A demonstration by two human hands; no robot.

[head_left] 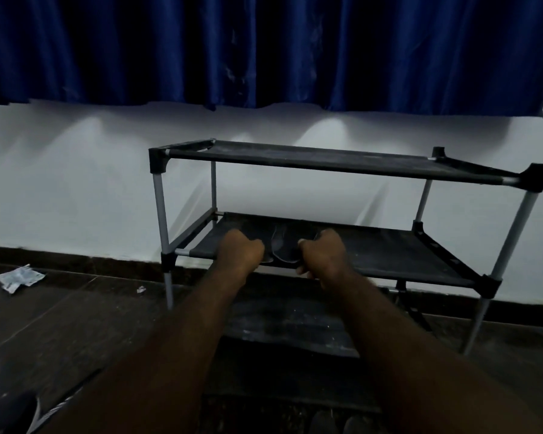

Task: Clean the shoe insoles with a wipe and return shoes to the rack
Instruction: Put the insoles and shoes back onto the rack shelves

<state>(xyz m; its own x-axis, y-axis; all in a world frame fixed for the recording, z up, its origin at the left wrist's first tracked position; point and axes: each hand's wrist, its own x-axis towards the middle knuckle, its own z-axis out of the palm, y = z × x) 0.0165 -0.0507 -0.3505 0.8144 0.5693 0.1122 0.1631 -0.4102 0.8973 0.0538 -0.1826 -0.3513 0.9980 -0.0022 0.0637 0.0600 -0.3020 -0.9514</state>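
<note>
The pair of dark shoes (283, 245) sits side by side at the front of the middle shelf of the shoe rack (159, 158); the left hand (242, 250) and right hand (323, 253), fingers curled tight, grip its outer sides; a crumpled wrapper (19, 277) lies on the floor, well apart.

On the middle shelf of the rack (389, 250), left hand (242, 252) and right hand (325, 255) hold dark shoes (283, 245).
</note>
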